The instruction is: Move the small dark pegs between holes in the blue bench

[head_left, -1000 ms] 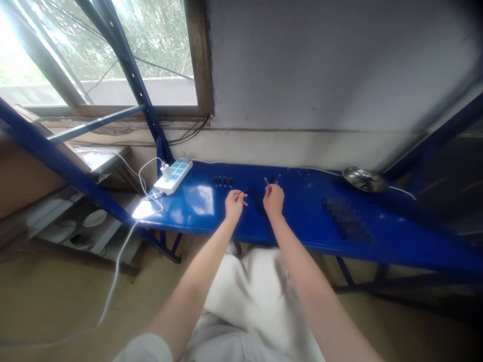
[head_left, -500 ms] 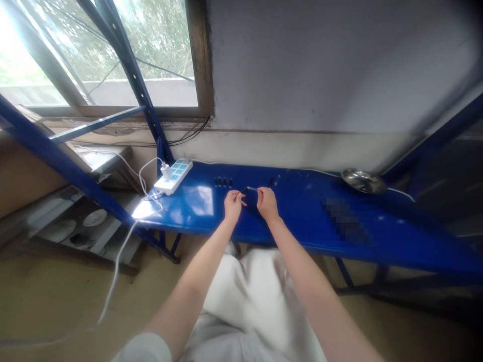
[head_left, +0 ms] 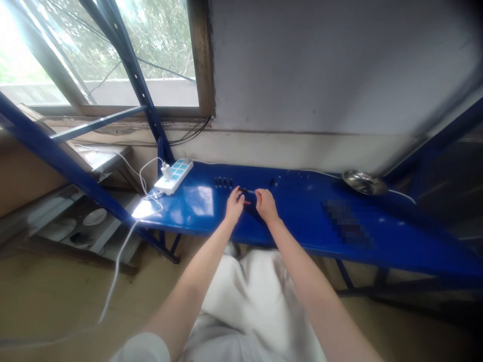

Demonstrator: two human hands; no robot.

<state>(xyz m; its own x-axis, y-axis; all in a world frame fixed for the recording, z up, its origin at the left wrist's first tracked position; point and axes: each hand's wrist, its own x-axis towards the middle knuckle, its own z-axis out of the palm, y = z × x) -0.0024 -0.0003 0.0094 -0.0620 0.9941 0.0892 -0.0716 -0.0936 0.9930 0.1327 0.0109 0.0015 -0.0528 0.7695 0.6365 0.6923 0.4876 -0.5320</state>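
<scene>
Over the blue table (head_left: pixel 298 221), my left hand (head_left: pixel 234 205) pinches the dark end of a small thin stick-like piece (head_left: pixel 247 190). My right hand (head_left: pixel 266 204) closes its fingertips on the pale end of the same piece. It lies about level between the two hands; too small and blurred to tell its kind, or whether it is one part or two joined. Just behind my left hand stands a row of several small dark pieces (head_left: pixel 224 182). Beyond my right hand are a dark piece (head_left: pixel 271 181) and a clear one (head_left: pixel 277 181).
A white power strip (head_left: pixel 173 177) with a plugged-in charger (head_left: pixel 166 171) lies at the table's left end. Toward the right are a shiny metal dish (head_left: pixel 364 182) and a pixelated dark object (head_left: pixel 347 221). Tiny bits (head_left: pixel 300 174) lie near the back edge, before the wall.
My left hand has turned slightly and shifted a little to the right, closer to my right hand. Less of the thin piece shows between them. The table items have stayed put.
</scene>
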